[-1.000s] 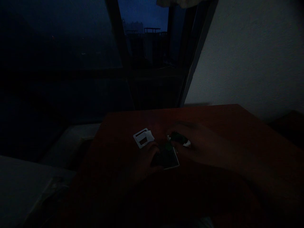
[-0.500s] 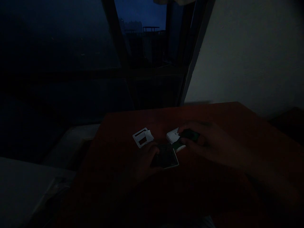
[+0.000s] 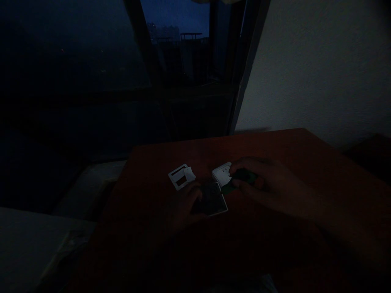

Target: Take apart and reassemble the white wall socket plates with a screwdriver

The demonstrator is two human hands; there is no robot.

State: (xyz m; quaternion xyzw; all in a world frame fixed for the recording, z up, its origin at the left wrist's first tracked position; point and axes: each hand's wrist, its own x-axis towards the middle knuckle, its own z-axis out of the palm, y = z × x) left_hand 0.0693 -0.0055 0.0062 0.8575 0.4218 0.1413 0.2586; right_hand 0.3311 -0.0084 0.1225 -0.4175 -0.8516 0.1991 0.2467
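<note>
**Dark-green thin piece (image 3: 244, 175) pinched in the right hand (image 3: 270, 185)**

Thumb and fingers cover part of it; its outline fades into shadow. Left of those fingertips sits a white boxy object (image 3: 221, 174), partly hidden. The left hand (image 3: 187, 202) grips a dark, square, white-edged panel (image 3: 214, 200), its surface too dim to make out. Just beyond that hand lies a flat white frame with cutouts (image 3: 177, 176), overlapped by a small white piece (image 3: 190, 174).
</note>
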